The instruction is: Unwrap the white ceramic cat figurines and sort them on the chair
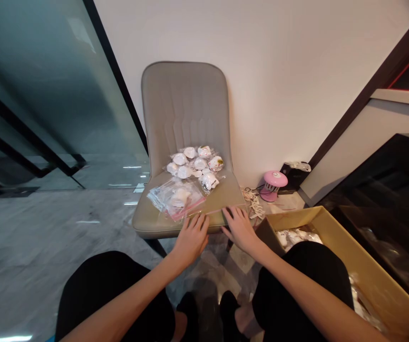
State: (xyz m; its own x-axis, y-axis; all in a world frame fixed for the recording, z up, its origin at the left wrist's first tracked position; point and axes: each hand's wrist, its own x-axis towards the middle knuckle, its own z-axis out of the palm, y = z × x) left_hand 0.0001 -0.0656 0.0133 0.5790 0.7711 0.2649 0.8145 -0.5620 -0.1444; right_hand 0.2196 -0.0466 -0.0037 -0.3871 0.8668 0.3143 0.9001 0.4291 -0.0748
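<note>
On the front edge of a grey padded chair (186, 109) rest both of my hands, fingers stretched out. My left hand (192, 237) lies just in front of a stack of clear zip bags (160, 194) with a pink seal strip. A white item (179, 197) lies on or in the top bag; which, I cannot tell. My right hand (240, 227) is at the seat's right front, with nothing visible in it. Behind the bags sit several white figurines (200, 164) in clear wrap, some with painted marks. One wrapped figurine (209, 180) is nearest my right hand.
To the right stands an open cardboard box (318, 218) with wrapped white pieces inside. Beyond it are a pink lamp-like device (275, 183), a black box (296, 175) and white cables (256, 204). A glass door (47, 95) is at the left.
</note>
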